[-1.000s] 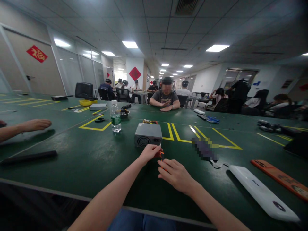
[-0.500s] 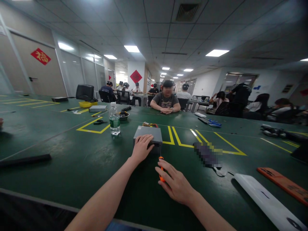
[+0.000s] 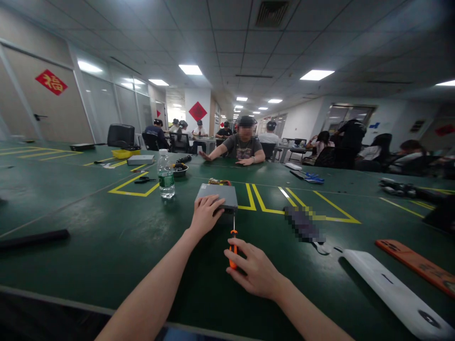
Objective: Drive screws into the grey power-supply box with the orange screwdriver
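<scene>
Screwdriver (image 3: pixel 233 249), probably light and stiff, is pinched by its handle (image 3: pixel 232 263) in the right hand (image 3: pixel 253 267), its shaft (image 3: pixel 234 222) pointing ahead to the grey box (image 3: pixel 227 192), which lies beneath the spread left hand (image 3: pixel 206 215) and looks heavy, rigid and best gripped by its sides.

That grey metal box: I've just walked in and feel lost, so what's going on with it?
A person's left hand lies on top of the grey metal box. The right hand holds an orange-handled screwdriver, its shaft pointing away at the box's near right corner; whether the tip meets a screw is too small to tell. A water bottle stands to the box's left.
</scene>
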### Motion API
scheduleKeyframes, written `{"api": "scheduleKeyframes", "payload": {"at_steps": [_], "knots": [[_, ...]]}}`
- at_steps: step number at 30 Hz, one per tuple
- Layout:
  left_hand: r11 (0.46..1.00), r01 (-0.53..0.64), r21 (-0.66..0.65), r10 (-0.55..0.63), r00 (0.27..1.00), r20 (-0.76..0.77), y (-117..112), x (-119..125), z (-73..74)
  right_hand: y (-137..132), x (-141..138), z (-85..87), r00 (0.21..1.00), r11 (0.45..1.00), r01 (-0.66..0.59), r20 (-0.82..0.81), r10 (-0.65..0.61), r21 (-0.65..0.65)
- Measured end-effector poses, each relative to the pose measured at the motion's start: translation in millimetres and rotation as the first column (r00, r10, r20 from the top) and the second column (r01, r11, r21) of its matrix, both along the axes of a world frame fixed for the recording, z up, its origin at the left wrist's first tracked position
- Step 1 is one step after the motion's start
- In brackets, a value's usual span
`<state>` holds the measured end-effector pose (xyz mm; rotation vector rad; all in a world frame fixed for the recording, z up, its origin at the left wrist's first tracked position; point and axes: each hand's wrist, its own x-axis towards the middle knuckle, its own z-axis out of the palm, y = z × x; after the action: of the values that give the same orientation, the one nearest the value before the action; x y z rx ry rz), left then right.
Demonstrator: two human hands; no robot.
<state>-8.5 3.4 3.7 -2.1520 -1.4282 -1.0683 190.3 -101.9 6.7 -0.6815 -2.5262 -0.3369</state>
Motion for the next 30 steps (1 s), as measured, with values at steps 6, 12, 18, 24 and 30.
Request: {"api": "scheduleKeyframes", "payload": {"at_steps": [6,12,18,24,30], "knots": [[1.0,0.004,-0.011,-0.004,1.0,-0.002,-0.5,0.1,0.5,6.6,1.4,-9.0,0.998,1.0,-0.004,-0.067,0.005,0.023],[1.0,0.008,-0.026,-0.008,1.0,0.007,-0.8,-0.6,1.7,9.5,1.0,-12.9,0.99,1.0,0.005,-0.144,-0.002,0.023],[0.999,0.02,-0.042,-0.02,1.0,0.019,-3.5,-0.5,2.9,3.7,1.4,-3.6,0.999,1.0,0.01,-0.03,-0.01,0.001],[0.999,0.025,-0.048,-0.023,0.999,0.03,-4.9,0.5,4.3,11.9,1.9,-14.6,0.988,0.996,0.006,-0.156,0.007,0.086],[0.999,0.018,-0.048,-0.016,1.0,0.025,-4.6,0.4,2.8,12.1,-1.6,-8.3,0.998,1.0,-0.007,-0.069,0.009,0.028]]}}
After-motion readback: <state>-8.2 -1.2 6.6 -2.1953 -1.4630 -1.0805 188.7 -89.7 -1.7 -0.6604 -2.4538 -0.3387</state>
